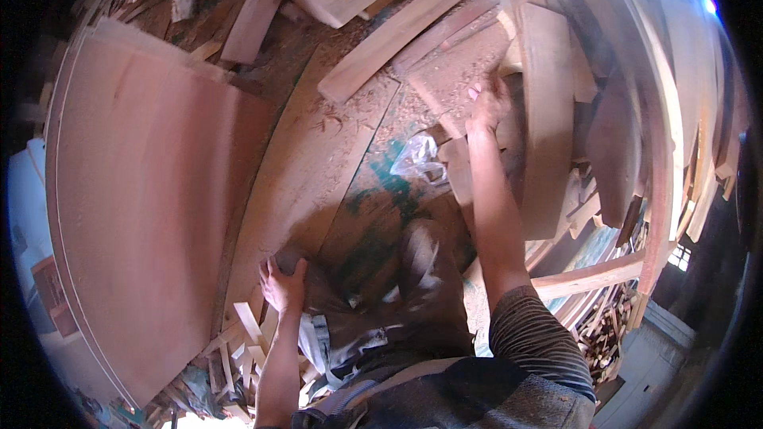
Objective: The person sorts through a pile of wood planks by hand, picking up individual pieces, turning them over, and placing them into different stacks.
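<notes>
Plank | left hand spread | right hand nearby (grip unclear) | plastic bag, contents unclear

This looks like a woodworking workshop. Wood shavings and pale dust lie over the floor, which has green stains near its middle. Loose planks lie askew toward its far edge, and a broad reddish wood panel fills its left side. Along the right edge are long boards, with a dense pile of thin sticks near the near right corner. Short pale offcuts cluster at the near left corner.
</notes>
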Available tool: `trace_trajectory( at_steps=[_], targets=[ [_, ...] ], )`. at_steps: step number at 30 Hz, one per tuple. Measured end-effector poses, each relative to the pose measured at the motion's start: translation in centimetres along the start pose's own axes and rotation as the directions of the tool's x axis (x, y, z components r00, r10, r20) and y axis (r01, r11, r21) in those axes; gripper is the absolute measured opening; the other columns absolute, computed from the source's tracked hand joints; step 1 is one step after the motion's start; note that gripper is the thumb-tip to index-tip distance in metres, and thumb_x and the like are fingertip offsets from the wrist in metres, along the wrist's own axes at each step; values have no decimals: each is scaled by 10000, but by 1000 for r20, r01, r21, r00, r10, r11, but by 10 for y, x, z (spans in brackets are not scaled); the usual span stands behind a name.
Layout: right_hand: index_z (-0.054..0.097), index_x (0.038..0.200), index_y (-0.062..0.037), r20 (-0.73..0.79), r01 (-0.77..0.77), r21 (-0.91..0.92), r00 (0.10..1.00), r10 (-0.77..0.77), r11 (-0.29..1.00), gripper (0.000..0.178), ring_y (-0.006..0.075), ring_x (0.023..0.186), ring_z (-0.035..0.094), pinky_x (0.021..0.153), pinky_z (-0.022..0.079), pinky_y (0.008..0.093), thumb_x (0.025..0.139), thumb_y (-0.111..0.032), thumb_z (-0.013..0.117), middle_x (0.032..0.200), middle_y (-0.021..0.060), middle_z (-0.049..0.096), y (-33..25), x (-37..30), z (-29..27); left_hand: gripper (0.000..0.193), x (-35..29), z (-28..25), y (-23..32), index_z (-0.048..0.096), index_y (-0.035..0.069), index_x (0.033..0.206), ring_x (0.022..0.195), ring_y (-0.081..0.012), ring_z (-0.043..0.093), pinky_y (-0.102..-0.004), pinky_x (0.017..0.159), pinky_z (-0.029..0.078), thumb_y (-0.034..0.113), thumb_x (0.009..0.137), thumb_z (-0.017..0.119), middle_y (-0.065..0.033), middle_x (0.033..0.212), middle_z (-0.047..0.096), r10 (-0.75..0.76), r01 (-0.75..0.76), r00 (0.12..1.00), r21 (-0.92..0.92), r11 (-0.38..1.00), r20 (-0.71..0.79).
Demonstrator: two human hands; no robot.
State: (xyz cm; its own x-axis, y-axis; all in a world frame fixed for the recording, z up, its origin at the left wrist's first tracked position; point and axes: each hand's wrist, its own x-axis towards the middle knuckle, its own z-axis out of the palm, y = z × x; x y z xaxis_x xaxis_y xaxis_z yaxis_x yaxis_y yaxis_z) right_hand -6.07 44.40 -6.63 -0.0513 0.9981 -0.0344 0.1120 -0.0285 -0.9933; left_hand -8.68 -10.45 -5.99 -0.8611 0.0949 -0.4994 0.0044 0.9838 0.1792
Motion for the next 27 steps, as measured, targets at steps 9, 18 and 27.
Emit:
trace_trajectory(
  at_steps=[9, 18, 27],
  targets=[
    [466, 1485, -53, 673, 529, -731, 664, -326, -432, 653, 420, 1379, 446, 1169, 337, 517, 903, -261, 676, 1489, 242, 480, -126, -93, -197, 870, -8, -5, 11, 564, 34, 1391, 1341, -413, 494, -513, 1094, 421, 533, 723, 814, -226, 1468, 502, -101, 100, 993, 20, 995, 60],
    [437, 1488, -13, 343, 345, -937, 876, -339, -56, 923, 456, 1292, 506, 1063, 424, 556, 739, -394, 818, 1388, 299, 529, -110, -121, -265, 836, -28, -1, -8, 576, 63, 1383, 1331, -413, 501, -512, 1083, 433, 524, 728, 817, -215, 1478, 489, -16, 16, 1000, -67, 998, 8],
    [483, 1422, 1, 418, 39, -222, 907, 59, 974, 744, 280, 1085, 636, 935, 523, 407, 793, -234, 803, 1206, 163, 650, -123, -227, -213, 920, -37, 5, -35, 503, 72, 1476, 1390, -429, 453, -499, 1135, 409, 604, 770, 759, -231, 1575, 383, 83, -77, 996, -197, 977, 19]
  ],
)
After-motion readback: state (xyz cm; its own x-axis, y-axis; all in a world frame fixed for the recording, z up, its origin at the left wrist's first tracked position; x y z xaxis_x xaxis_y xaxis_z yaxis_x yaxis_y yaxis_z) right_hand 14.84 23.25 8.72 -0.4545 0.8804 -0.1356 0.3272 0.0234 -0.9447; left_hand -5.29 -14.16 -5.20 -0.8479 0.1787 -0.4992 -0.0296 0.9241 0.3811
